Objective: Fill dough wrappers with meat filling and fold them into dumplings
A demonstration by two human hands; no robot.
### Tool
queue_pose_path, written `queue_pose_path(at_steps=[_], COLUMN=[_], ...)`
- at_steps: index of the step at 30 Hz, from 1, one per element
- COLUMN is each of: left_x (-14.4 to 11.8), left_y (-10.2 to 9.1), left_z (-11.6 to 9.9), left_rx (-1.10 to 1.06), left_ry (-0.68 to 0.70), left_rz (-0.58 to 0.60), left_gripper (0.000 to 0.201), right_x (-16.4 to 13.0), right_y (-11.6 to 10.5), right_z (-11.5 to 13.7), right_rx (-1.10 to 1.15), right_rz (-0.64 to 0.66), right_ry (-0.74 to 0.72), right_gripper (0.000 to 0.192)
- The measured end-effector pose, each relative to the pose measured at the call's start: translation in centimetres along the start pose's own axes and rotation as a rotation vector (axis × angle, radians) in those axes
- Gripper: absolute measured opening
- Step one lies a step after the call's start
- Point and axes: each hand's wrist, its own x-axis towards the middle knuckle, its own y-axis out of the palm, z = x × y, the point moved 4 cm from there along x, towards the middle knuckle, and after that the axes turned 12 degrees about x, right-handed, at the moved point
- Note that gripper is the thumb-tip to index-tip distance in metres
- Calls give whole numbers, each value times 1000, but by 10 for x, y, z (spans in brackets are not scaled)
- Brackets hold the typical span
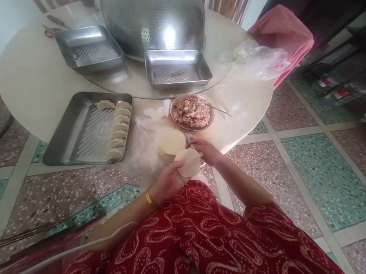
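Note:
My left hand (168,180) holds a round, pale dumpling wrapper (188,163) by its left edge, thumb on top. Close to that wrapper's right side is my right hand (206,151), its fingers drawn together by a fold of clear plastic; what they pinch is hard to make out. Just beyond the held wrapper, a stack of wrappers (172,142) lies on a clear plastic bag (143,145). A bowl of minced filling (191,111) stands behind the stack, with a utensil handle (220,109) leaning out to the right.
Left of the bag, a large metal tray (78,130) carries a row of folded dumplings (119,124). Two smaller metal trays (89,50) (179,67) sit farther back before a perforated metal dome (155,24). A crumpled plastic bag (260,59) lies near a pink-covered chair (285,37).

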Motion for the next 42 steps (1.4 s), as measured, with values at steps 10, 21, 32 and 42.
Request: queue_pose_path(at_steps=[10,21,32,42], left_x=[-16,9,5,15], left_y=[5,31,30,29], left_z=[-13,2,-3,-19], left_rx=[5,-2,53,81], left_ry=[50,-105,-52,-33], left_rz=[33,37,-63,-11], left_gripper=[60,59,51,46], right_x=[8,-8,11,-48], right_y=[21,-85,-52,-33], right_z=[0,68,101,134], right_rx=[77,251,-666,-948], right_rz=[-96,-419,-487,-331], right_ry=[-68,-446,-1009,-1290], right_gripper=[18,49,28,30])
